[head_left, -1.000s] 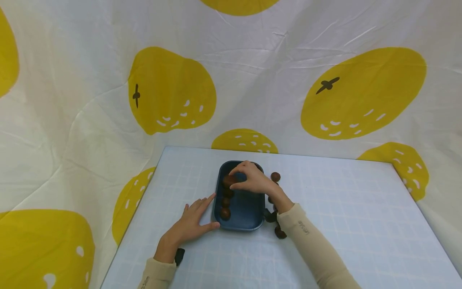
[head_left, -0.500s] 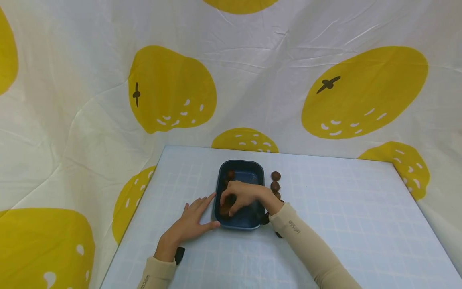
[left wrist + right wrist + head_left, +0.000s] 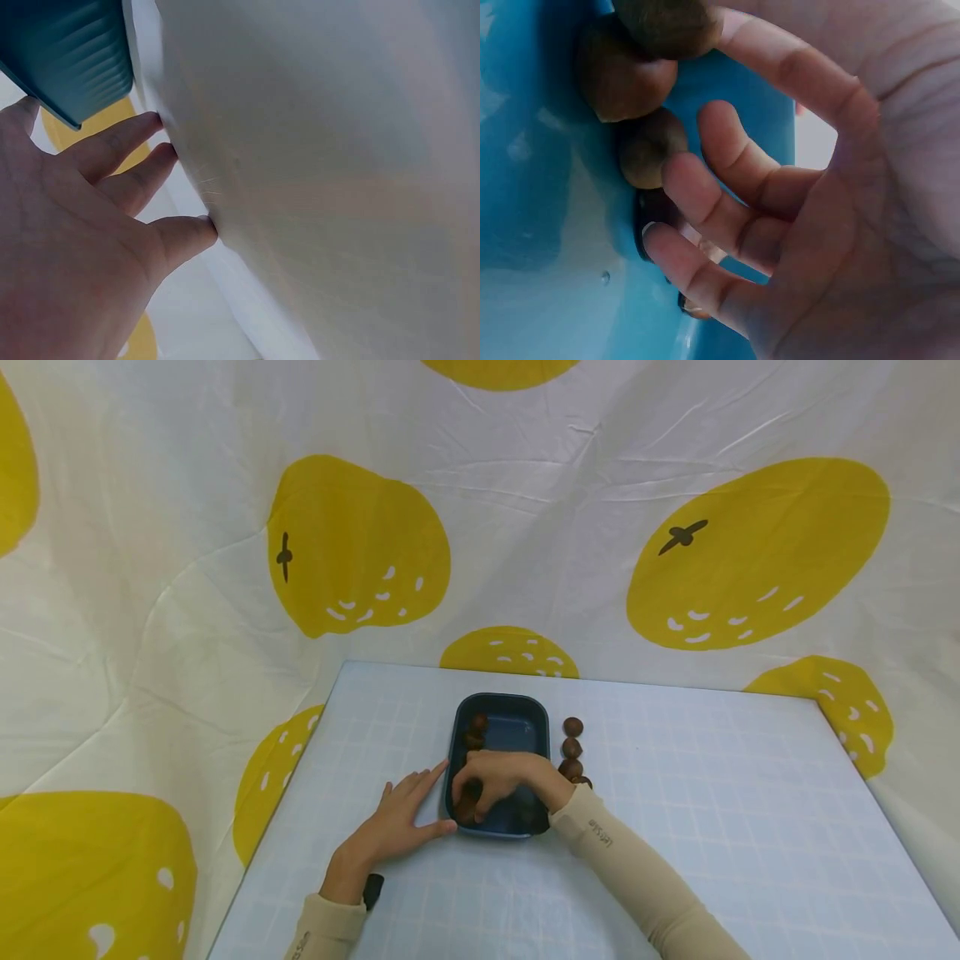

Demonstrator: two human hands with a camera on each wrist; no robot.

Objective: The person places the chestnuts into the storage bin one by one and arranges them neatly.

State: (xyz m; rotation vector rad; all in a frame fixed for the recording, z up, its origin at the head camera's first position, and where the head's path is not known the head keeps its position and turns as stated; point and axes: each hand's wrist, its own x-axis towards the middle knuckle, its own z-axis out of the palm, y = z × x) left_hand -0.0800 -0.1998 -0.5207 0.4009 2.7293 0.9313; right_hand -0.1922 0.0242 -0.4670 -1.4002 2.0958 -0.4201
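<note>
My right hand reaches into a dark blue tray, over its near left corner. Its thumb and index finger pinch a brown chestnut, while the other fingers curl loosely beside more chestnuts in the right wrist view. These lie in a row along the tray's left wall, and its far end shows in the head view. My left hand lies spread on the table to the left, its fingertips touching or very near the tray's side. In the left wrist view its fingers are straight.
Outside the tray's right wall, several more chestnuts form a line on the table, partly hidden by my right sleeve. A pale checked cloth covers the table. Behind hangs a white curtain with yellow fruit prints.
My right hand has moved from the tray's far left part to its near left corner and sunk lower. Chestnuts at the far left end came into view. My left hand has stayed still.
</note>
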